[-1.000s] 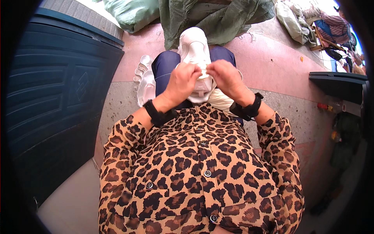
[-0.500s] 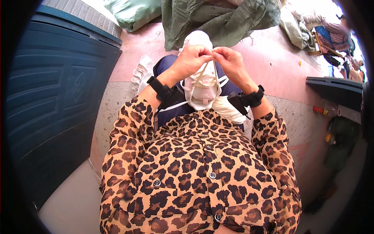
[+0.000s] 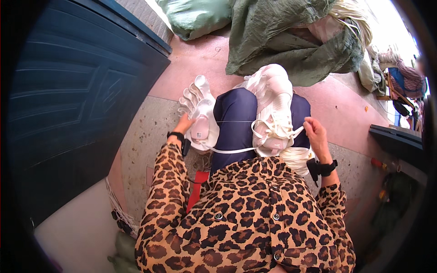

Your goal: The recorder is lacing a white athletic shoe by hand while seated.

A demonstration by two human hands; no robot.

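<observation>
A white and pale-pink sneaker point(image 3: 276, 107) rests on my lap between my dark-blue trouser legs, toe pointing away, white laces across its tongue. To its right, my right hand point(image 3: 316, 133) pinches one end of the white shoelace point(image 3: 298, 132). Out to the left, my left hand point(image 3: 183, 125) has its fingers closed. A taut thin line, apparently the lace seen edge-on, runs from the sneaker toward those fingertips. Beside that hand is a white shoe point(image 3: 200, 129) with a pink insole, near a row of white shoe pieces point(image 3: 189, 98). A white strap point(image 3: 232, 151) crosses my left thigh.
A bundle of cream laces point(image 3: 295, 160) lies by my right thigh. Large green sacks point(image 3: 273, 41) stand ahead, one with pale cords spilling out. A dark-blue panelled door point(image 3: 82, 91) is at left. Another person's patterned clothing point(image 3: 412, 82) shows far right. A red strip point(image 3: 198, 189) hangs below left.
My hands, pinched together above the sneaker before, have moved wide apart to left and right, drawing the lace out. The view has shifted, and the white shoe at left now shows more fully.
</observation>
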